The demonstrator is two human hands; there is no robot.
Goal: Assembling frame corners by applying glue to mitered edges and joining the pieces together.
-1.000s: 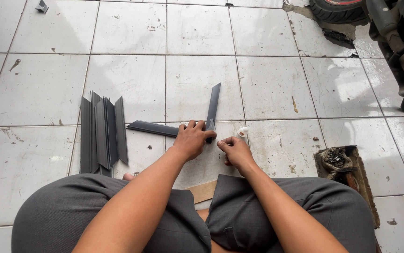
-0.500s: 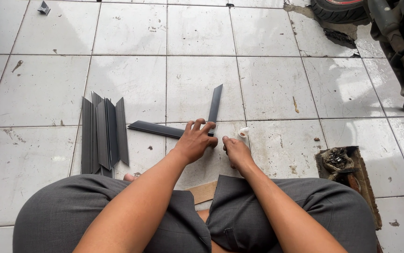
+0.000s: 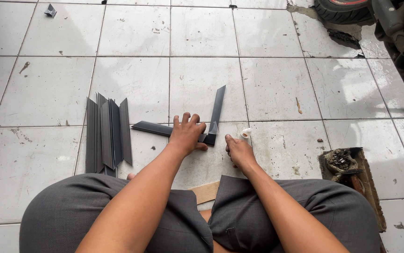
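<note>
Head view, near to far: grey-trousered knees (image 3: pixel 117 211) fill the bottom of the frame, with a light wooden piece (image 3: pixel 205 191) on the floor between them. Left hand (image 3: pixel 188 135) at centre, fingers spread, presses flat on the corner where two dark strips (image 3: pixel 213 117) meet in an L; one strip runs left, the other angles up toward upper centre. Right hand (image 3: pixel 239 152) just right of it, resting on the tile with fingers curled loosely; whether it grips anything cannot be told. Small white object (image 3: pixel 246 132) sits at its fingertips. Left of centre, a stack of dark strips (image 3: pixel 107 136) lies side by side on the white tiled floor (image 3: pixel 202 70). Lower right: a small wooden tray (image 3: pixel 352 173) holding dark tangled bits, too indistinct to identify. Upper right corner: tyre (image 3: pixel 342 8) and vehicle frame parts (image 3: pixel 403 42).
</note>
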